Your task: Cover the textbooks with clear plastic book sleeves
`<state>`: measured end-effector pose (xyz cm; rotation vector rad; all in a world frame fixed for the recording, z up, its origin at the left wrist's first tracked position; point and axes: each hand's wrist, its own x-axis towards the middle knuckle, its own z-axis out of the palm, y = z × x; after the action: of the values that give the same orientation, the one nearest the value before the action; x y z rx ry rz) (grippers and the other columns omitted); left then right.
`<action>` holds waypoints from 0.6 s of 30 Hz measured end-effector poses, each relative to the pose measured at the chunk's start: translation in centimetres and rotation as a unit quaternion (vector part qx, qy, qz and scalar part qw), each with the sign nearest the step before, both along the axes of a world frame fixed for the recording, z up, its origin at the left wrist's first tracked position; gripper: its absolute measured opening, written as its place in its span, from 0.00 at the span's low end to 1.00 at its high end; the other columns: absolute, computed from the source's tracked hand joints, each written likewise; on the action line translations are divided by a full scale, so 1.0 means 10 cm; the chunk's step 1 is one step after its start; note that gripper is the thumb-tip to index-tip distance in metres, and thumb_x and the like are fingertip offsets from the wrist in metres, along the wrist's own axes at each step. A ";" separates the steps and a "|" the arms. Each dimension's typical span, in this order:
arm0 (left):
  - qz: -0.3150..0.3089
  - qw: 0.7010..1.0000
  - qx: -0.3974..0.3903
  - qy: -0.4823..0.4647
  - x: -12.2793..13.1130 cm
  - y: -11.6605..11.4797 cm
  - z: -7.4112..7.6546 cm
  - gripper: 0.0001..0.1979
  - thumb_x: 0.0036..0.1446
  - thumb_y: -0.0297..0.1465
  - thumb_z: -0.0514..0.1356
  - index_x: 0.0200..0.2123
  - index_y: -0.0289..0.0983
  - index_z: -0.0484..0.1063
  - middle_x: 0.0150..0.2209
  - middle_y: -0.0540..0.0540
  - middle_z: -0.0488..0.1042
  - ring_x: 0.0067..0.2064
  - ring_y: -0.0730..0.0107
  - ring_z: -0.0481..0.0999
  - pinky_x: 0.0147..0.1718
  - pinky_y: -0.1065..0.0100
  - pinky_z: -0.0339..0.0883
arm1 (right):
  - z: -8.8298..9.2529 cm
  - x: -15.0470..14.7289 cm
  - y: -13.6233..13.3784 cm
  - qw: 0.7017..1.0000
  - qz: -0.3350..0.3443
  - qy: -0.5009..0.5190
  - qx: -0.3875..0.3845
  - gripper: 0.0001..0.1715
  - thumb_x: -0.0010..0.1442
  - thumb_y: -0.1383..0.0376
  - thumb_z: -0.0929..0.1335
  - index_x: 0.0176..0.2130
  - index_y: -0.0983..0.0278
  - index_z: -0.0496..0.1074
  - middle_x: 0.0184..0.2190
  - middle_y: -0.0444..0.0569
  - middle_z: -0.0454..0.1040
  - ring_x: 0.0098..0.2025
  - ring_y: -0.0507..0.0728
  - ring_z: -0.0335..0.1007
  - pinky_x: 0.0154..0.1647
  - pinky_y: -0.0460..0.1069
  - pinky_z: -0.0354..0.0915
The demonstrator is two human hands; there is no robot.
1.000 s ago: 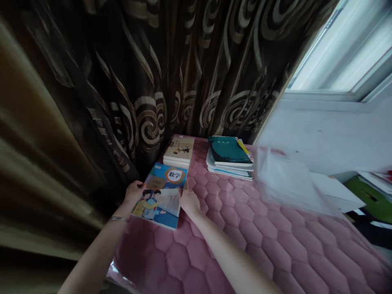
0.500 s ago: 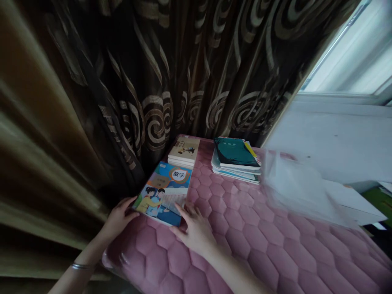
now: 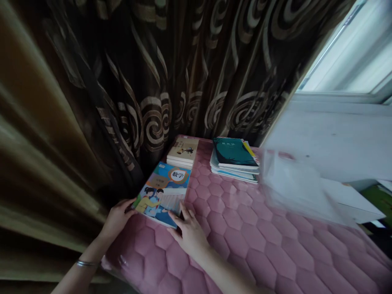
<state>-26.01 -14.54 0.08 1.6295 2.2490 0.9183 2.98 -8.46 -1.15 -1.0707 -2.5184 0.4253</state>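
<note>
A maths textbook (image 3: pixel 165 192) with a blue illustrated cover lies flat at the left of the pink quilted surface. My left hand (image 3: pixel 118 216) grips its near left corner, fingers along the side and thumb at the front edge. At the near right corner, my right hand (image 3: pixel 190 232) has its index finger over the cover and its thumb by the front edge; the other fingers rest along the right side. Just behind the textbook sits a stack of beige books (image 3: pixel 183 152).
Farther right stands a pile topped by a dark teal book (image 3: pixel 234 152). Clear plastic sheeting (image 3: pixel 284 175) and a white box-like object (image 3: pixel 352 200) lie at the right. A dark patterned curtain (image 3: pixel 190 81) hangs behind the pink quilted surface (image 3: pixel 251 237).
My right hand has shifted slightly left and its index finger now lies over the textbook's near right corner. The left hand stays at the left corner.
</note>
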 end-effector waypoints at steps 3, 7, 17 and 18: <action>-0.005 1.000 0.007 0.018 -0.04 0.01 -0.02 0.18 0.47 0.34 0.61 0.44 0.41 0.77 0.46 0.45 0.79 0.46 0.59 0.79 0.51 0.63 0.71 | 0.02 -0.01 -0.01 1.000 -0.002 0.001 -0.005 0.30 0.61 0.56 0.68 0.61 0.49 0.64 0.68 0.52 0.51 0.63 0.67 0.59 0.61 0.62 0.59; -0.012 0.999 0.008 0.030 -0.09 0.03 -0.06 0.18 0.47 0.37 0.61 0.43 0.42 0.77 0.47 0.46 0.79 0.44 0.58 0.80 0.48 0.64 0.72 | 0.04 -0.02 -0.01 1.000 -0.013 -0.002 -0.026 0.30 0.61 0.53 0.68 0.61 0.47 0.64 0.69 0.51 0.49 0.63 0.68 0.59 0.60 0.63 0.59; -0.001 0.997 0.017 0.069 -0.12 0.07 -0.09 0.17 0.46 0.38 0.60 0.41 0.42 0.77 0.45 0.45 0.79 0.45 0.57 0.80 0.49 0.62 0.72 | 0.01 -0.03 -0.02 0.999 -0.008 0.009 -0.035 0.31 0.61 0.53 0.67 0.62 0.45 0.61 0.69 0.50 0.48 0.64 0.69 0.56 0.61 0.64 0.58; -0.003 0.998 0.009 0.065 -0.13 0.07 -0.10 0.18 0.46 0.38 0.59 0.42 0.41 0.76 0.46 0.44 0.79 0.45 0.57 0.80 0.49 0.62 0.72 | 0.01 -0.03 -0.02 0.999 -0.008 0.010 -0.038 0.31 0.61 0.52 0.67 0.62 0.45 0.61 0.69 0.50 0.48 0.64 0.69 0.55 0.61 0.64 0.57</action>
<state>-27.29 -13.86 -0.91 1.7492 2.3248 0.8577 2.65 -8.68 -1.02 -1.1084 -2.4915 0.5282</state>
